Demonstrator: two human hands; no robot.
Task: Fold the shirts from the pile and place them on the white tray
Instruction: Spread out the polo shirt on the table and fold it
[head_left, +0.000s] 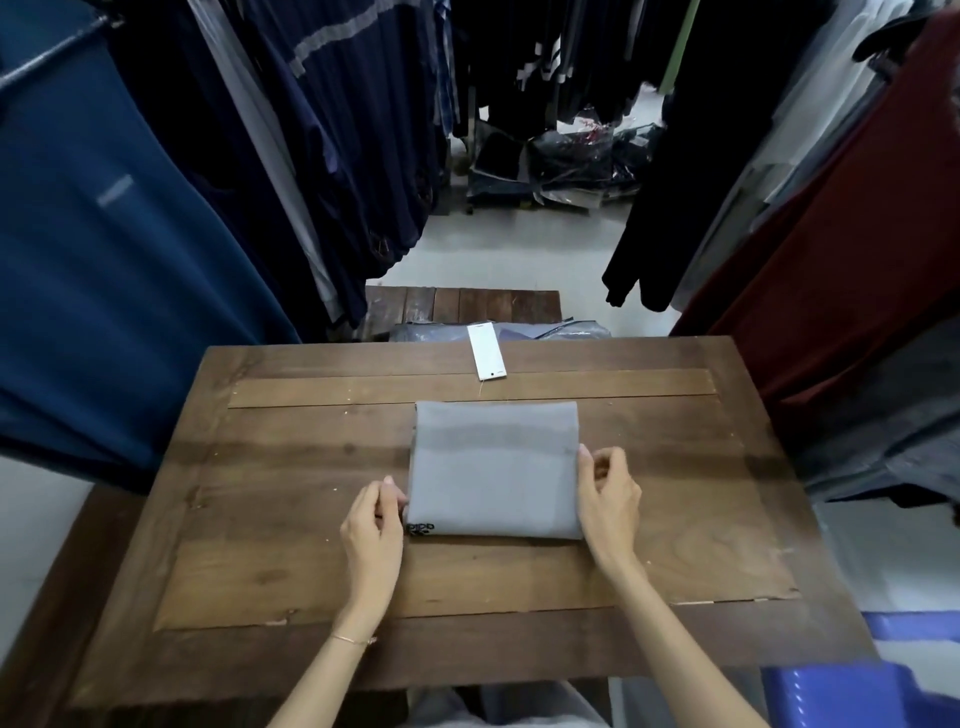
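Grey folded shirt (493, 467) lies flat mid-frame on wooden table (291, 519), bare wood on all sides. Left hand (371, 525) pinches its lower left edge; right hand (610, 499) pinches the right edge. White tag (487, 352) lies at the far table edge. Hanging clothes (104, 260) crowd the frame's left and right sides.

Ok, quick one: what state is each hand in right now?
Left hand: pinching the left edge of the folded grey fabric shirt.
Right hand: fingers curled, pinching the shirt's right edge.
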